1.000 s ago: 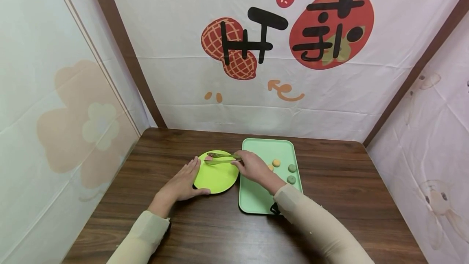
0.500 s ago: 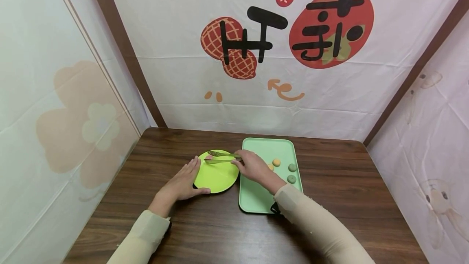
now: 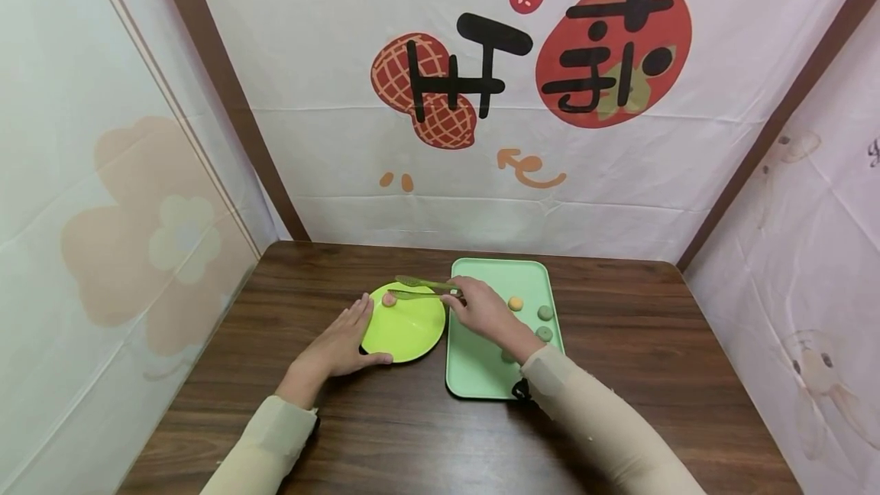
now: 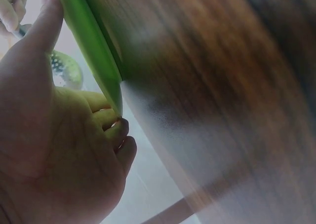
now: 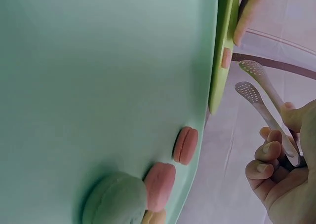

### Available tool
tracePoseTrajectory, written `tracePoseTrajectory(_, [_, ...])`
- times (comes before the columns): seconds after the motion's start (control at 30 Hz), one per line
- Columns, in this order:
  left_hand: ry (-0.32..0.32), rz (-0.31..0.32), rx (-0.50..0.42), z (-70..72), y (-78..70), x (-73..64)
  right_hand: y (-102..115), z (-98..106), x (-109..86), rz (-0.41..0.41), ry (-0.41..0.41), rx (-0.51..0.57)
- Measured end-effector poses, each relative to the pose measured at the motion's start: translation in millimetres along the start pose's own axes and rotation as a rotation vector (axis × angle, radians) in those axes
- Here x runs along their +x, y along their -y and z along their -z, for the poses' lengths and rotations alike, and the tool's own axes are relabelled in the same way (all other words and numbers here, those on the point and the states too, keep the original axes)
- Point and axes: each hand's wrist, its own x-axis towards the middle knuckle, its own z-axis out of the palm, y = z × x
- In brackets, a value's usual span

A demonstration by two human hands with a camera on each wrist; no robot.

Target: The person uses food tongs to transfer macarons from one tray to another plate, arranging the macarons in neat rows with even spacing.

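Observation:
My right hand (image 3: 484,312) holds a pair of green tongs (image 3: 415,295) above the far right part of a lime-green plate (image 3: 406,338). In the right wrist view, the perforated tips of the tongs (image 5: 249,92) stand apart with nothing between them. A pink macaron (image 3: 389,299) lies on the plate near its far left rim, just left of the tongs. At the plate's left rim, my left hand (image 3: 337,346) rests with fingers extended and the thumb along the near edge. The left wrist view shows its fingertips beside the plate's rim (image 4: 96,46).
Right of the plate lies a mint-green tray (image 3: 474,376). On it sit a yellow macaron (image 3: 515,303), green macarons (image 3: 545,313) and pink macarons (image 5: 185,145), partly hidden by the right arm in the head view. A printed cloth wall (image 3: 412,212) rises behind the wooden table (image 3: 653,342).
The tongs have let go of the pink macaron and moved up and to the right, leaving it on the plate. My left hand has stayed at the rim.

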Motion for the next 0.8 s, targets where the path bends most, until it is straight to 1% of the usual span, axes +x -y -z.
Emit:
tracePoseTrajectory(0.23, [0.003, 0.005, -0.002, -1.3, 0.4, 0.7, -4, 8, -8.0, 0.007, -0.040, 0.034])
tracePoseTrajectory(0.57, [-0.003, 0.002, -0.008, -3.3, 1.6, 1.4, -13, 22, -25.9, -0.082, -0.071, 0.043])
tracePoseTrajectory(0.8, [0.003, 0.015, -0.024, -3.9, 2.2, 1.3, -22, 30, -37.2, -0.098, -0.117, 0.064])
